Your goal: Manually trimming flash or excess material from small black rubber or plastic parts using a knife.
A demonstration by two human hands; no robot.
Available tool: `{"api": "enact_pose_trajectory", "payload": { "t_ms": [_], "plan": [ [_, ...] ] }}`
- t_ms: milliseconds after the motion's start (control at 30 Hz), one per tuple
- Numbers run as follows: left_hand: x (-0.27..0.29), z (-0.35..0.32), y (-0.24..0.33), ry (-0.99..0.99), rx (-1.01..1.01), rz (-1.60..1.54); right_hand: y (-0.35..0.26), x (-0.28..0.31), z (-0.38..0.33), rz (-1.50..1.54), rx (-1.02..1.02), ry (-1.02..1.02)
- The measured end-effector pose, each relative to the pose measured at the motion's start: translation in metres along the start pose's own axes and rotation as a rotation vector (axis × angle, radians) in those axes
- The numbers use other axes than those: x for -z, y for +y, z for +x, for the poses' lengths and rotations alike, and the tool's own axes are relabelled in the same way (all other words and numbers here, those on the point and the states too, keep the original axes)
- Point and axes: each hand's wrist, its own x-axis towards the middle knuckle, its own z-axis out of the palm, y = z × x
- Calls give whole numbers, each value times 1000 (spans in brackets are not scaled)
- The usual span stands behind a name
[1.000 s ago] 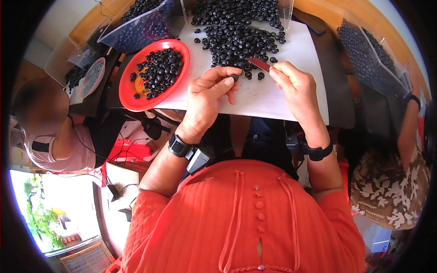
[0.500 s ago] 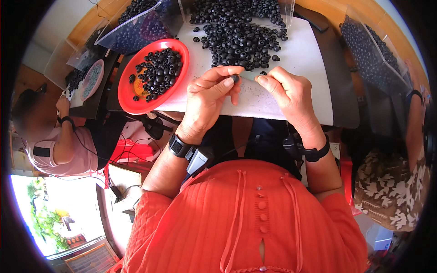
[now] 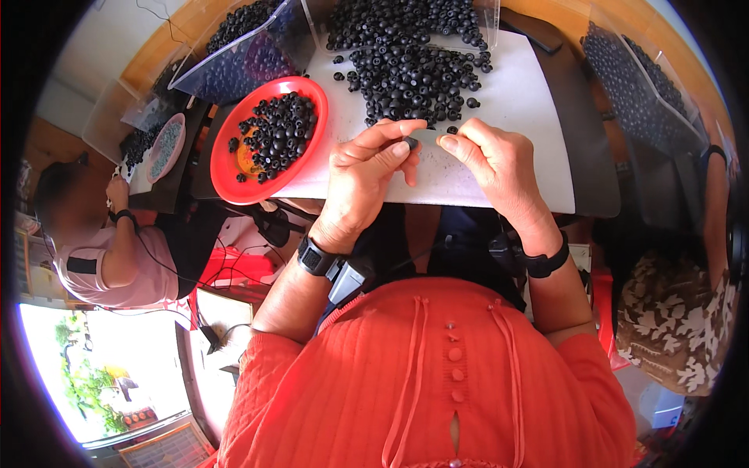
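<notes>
Above the near part of a white board (image 3: pixel 538 125), my left hand (image 3: pixel 359 175) pinches a small round black plastic piece (image 3: pixel 411 143) between thumb and fingers. My right hand (image 3: pixel 503 168) is closed with its thumb on top, gripping a thin pale blade-like tool (image 3: pixel 427 135) that points at the piece. Most of the tool is hidden in my fist. A pile of the same black pieces (image 3: pixel 406 82) lies on the board just beyond my hands. To the left, a red plate (image 3: pixel 223 178) holds many more of them around a yellowish patch.
A clear bin (image 3: pixel 497 23) of black pieces stands behind the pile. Similar bins stand at left (image 3: pixel 234 78) and right (image 3: pixel 636 86). A dark object (image 3: pixel 538 35) lies at the far right corner. One person (image 3: pixel 117 257) works at left; another's patterned clothing (image 3: pixel 671 312) shows at right.
The view has shifted slightly. My left hand has moved a little nearer my right, and the black piece is tilted differently in its fingers. Both hands keep their grip.
</notes>
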Motion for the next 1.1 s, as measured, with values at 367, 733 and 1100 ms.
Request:
{"api": "enact_pose_trajectory", "payload": {
  "t_ms": [367, 733, 1100],
  "plan": [
    [-3, 0, 3, 7, -7, -67, 1, 1, 0, 32, 29, -19],
    [-3, -1, -1, 3, -10, -50, 2, 3, -1, -10, 129, -37],
    [-2, -2, 1, 10, 12, -86, -2, 5, -2, 70, -28, -8]
  ]
}}
